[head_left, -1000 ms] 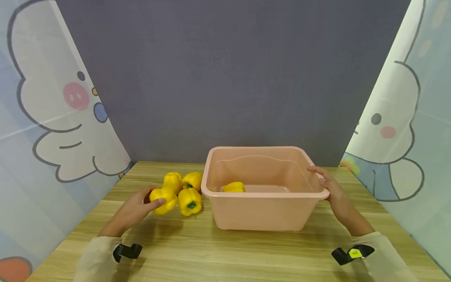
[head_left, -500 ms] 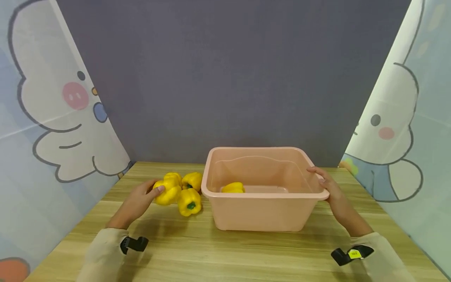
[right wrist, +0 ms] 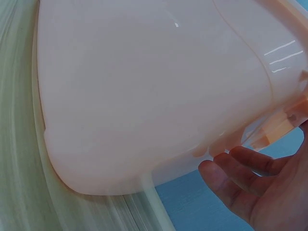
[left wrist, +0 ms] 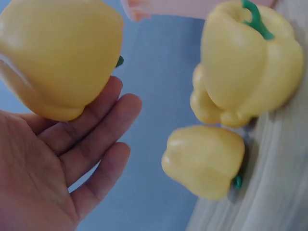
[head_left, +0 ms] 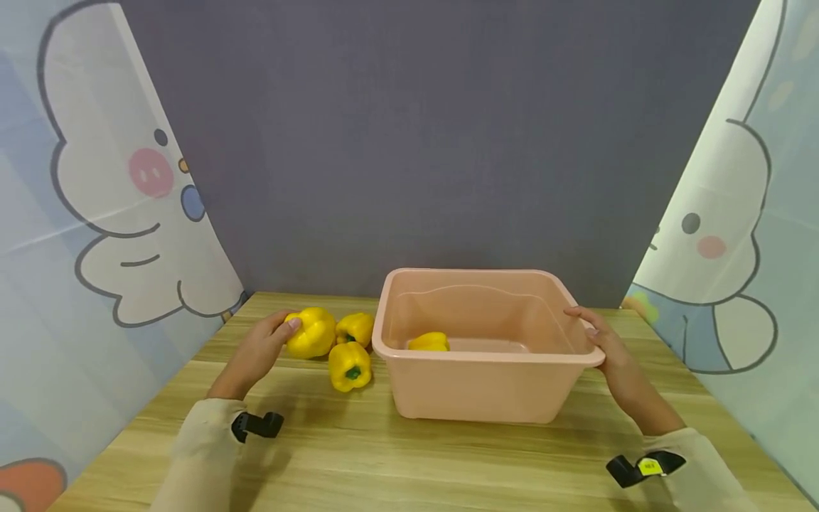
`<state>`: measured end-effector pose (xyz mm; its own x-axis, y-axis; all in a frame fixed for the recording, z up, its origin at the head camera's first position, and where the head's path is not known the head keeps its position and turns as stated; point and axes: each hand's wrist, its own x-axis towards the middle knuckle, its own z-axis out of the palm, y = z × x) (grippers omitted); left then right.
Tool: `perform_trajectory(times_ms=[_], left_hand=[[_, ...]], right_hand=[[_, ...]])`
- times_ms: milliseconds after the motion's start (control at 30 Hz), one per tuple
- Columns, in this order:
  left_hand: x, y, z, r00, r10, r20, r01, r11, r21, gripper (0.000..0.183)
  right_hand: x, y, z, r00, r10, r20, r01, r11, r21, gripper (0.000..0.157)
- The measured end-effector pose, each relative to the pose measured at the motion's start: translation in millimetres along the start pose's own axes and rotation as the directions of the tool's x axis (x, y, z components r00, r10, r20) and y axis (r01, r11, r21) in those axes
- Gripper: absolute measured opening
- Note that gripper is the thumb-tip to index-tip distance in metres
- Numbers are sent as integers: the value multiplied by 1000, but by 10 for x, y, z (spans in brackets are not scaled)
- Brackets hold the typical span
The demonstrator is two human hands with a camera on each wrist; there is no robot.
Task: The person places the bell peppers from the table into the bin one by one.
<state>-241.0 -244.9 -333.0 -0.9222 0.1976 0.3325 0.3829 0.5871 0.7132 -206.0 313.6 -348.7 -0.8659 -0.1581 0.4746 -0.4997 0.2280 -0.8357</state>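
Note:
My left hand [head_left: 257,350] holds a yellow bell pepper [head_left: 311,333] between thumb and fingers, left of the tub. In the left wrist view this held pepper [left wrist: 62,53] is at upper left, above the palm. Other yellow peppers sit just right of it: one at the back [head_left: 355,328], one in front [head_left: 350,367] with its green stem toward me. My right hand [head_left: 611,353] grips the right rim of a pink plastic tub [head_left: 473,387]; in the right wrist view its fingers [right wrist: 231,178] are against the outer wall below the rim. One yellow pepper [head_left: 430,341] lies inside the tub.
The wooden table [head_left: 409,462] carries the tub and peppers. A dark grey panel [head_left: 422,142] stands behind it, with cartoon-printed curtains [head_left: 723,199] on both sides. The tub's left wall is close beside the loose peppers.
My left hand has moved away from me and slightly right with its pepper, which now covers the back-left pepper in the head view. My right hand stays on the tub rim.

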Motion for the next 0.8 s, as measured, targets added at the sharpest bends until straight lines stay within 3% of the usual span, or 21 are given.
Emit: perform_trajectory(times_ms=[300,800], left_hand=[[134,42,99,999,-29,-29,28,999,-23,54],[202,111,182,998,-45,-54,43,999,-30,62]], right_hand=[[6,8,-2,1000,-7,1,7,1000,-16,42],[-6,-9,17,1000,-2,1,2,999,-53,43]])
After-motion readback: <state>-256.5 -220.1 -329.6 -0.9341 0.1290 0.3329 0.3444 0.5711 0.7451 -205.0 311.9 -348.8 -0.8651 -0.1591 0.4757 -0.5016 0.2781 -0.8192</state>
